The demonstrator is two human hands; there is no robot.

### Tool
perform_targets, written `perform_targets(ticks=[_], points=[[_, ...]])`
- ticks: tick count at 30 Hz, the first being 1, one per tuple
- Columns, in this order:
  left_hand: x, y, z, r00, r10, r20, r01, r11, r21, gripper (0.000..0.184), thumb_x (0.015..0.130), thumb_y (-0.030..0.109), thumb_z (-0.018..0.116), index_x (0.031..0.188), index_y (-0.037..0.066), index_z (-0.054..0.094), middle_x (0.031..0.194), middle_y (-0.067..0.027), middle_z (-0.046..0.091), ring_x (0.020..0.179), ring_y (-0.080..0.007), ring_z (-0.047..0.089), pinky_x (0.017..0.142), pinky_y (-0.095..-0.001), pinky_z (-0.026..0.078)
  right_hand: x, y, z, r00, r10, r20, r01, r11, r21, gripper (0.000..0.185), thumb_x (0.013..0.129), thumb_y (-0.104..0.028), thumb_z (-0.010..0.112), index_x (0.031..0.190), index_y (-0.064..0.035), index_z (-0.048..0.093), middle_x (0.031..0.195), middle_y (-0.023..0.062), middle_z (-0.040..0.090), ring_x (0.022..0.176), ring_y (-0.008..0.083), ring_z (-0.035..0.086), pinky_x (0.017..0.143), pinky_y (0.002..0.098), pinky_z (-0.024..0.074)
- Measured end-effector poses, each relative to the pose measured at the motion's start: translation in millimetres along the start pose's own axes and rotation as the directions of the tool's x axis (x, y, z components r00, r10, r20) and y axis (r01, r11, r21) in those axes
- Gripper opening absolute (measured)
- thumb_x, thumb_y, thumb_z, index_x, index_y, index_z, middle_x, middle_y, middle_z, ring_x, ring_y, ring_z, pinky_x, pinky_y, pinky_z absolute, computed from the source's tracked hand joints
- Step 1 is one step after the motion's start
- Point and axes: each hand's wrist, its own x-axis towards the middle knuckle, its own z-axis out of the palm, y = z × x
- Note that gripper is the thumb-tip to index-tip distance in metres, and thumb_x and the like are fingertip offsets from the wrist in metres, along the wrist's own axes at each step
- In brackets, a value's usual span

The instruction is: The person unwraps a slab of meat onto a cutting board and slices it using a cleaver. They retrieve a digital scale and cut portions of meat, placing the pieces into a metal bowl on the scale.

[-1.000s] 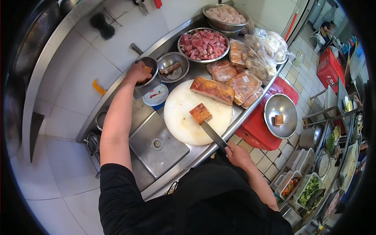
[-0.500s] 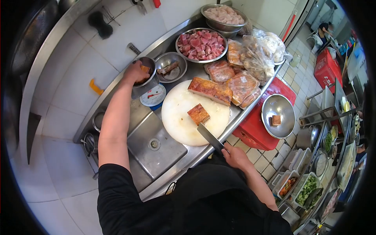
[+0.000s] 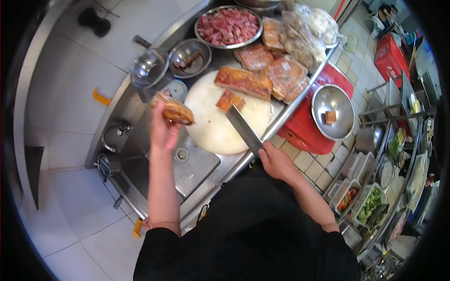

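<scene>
My left hand is closed around a browned chunk of cooked pork, lifted over the sink's edge left of the white round cutting board. My right hand grips the handle of a cleaver, its blade slanting over the board. Near the blade's tip lies a square piece of browned meat. Behind it rests a long browned slab at the board's far side. A steel bowl sits by the dial scale, partly hidden behind the held meat.
Another steel bowl holds a dark strip of meat; a larger one holds raw meat chunks. Bagged meat lies along the counter's right side. A bowl with one meat cube stands on a red box. The sink is below my left hand.
My left hand has come out of the steel bowl by the scale, bringing a chunk of pork toward the board. My right hand still holds the cleaver; the camera view has shifted.
</scene>
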Motion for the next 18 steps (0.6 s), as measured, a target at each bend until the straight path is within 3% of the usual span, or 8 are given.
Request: perform_targets(ticks=[5,7,11,12,13,14,16,18], points=[[-51,-135,0,0.874,-0.39,-0.291,0.373,0.921,-0.116,0.06,0.104,0.052,0.064,0.141,0.007,0.052,0.133,-0.0078,0.065,0.121,-0.0221,0.066,0.103,-0.0469,0.057,13,-5,19,0.992,-0.036,0.118,0.044,0.996,-0.072,0.026,0.107,-0.024,0.05,0.121,-0.0012,0.051,0.093,0.0332,0.069,0.094,0.0541,0.067,0.082,0.0637,0.0494],[-63,-156,-18,0.889,-0.37,-0.27,0.355,0.929,-0.107,0.063,0.102,0.047,0.07,0.144,0.005,0.048,0.126,-0.0095,0.066,0.12,-0.0236,0.066,0.1,-0.0501,0.058,21,5,32,0.979,-0.073,0.192,0.099,0.986,-0.133,0.025,0.107,-0.022,0.049,0.119,-0.0005,0.051,0.092,0.0328,0.069,0.093,0.0533,0.067,0.083,0.0631,0.0502],[-76,-117,-8,0.808,-0.517,-0.281,0.585,0.651,0.485,0.089,0.093,0.033,0.083,0.16,0.007,0.031,0.136,-0.0222,0.057,0.133,-0.0346,0.058,0.11,-0.0529,0.051,29,13,35,0.983,-0.078,0.164,0.103,0.983,-0.154,0.022,0.105,-0.019,0.049,0.116,0.0005,0.051,0.091,0.0302,0.071,0.091,0.0518,0.068,0.083,0.0636,0.051],[-75,-111,-9,0.982,-0.144,-0.123,0.173,0.423,0.889,0.094,0.086,0.03,0.086,0.158,0.002,0.033,0.137,-0.0229,0.057,0.131,-0.0364,0.059,0.106,-0.0523,0.053,29,11,34,0.984,-0.076,0.164,0.1,0.984,-0.149,0.022,0.105,-0.019,0.049,0.116,0.0005,0.051,0.091,0.0302,0.071,0.091,0.0518,0.068,0.083,0.0636,0.051],[-73,-108,-10,0.966,0.123,0.229,-0.225,-0.048,0.973,0.098,0.079,0.028,0.089,0.155,-0.002,0.034,0.138,-0.0237,0.056,0.129,-0.0382,0.059,0.103,-0.0518,0.054,28,8,32,0.986,-0.051,0.157,0.081,0.979,-0.189,0.022,0.105,-0.018,0.049,0.115,0.0012,0.05,0.091,0.03,0.071,0.091,0.0514,0.069,0.083,0.0632,0.0515],[-63,-107,-6,0.966,0.118,0.232,-0.227,-0.051,0.972,0.098,0.079,0.028,0.089,0.155,-0.002,0.034,0.138,-0.0237,0.056,0.129,-0.0382,0.059,0.103,-0.0518,0.054,28,4,29,0.988,-0.027,0.149,0.061,0.971,-0.23,0.021,0.104,-0.017,0.049,0.114,0.002,0.05,0.09,0.0297,0.071,0.09,0.051,0.069,0.082,0.0628,0.0519],[-34,-108,5,0.786,0.06,0.615,-0.546,-0.399,0.737,0.106,0.067,0.026,0.09,0.154,-0.005,0.037,0.141,-0.0251,0.053,0.128,-0.043,0.057,0.106,-0.0492,0.052,25,-7,24,0.992,-0.023,0.124,0.05,0.974,-0.222,0.021,0.104,-0.016,0.048,0.114,0.0024,0.05,0.09,0.0296,0.07,0.09,0.0506,0.069,0.081,0.0622,0.0523],[-5,-114,12,0.886,-0.072,0.458,-0.458,-0.293,0.84,0.103,0.066,0.025,0.09,0.151,-0.006,0.04,0.138,-0.0252,0.053,0.127,-0.0432,0.056,0.107,-0.0484,0.052,25,-14,21,0.995,-0.02,0.098,0.041,0.975,-0.22,0.021,0.104,-0.015,0.047,0.114,0.0029,0.05,0.089,0.0294,0.07,0.089,0.0501,0.069,0.081,0.0615,0.0527]])
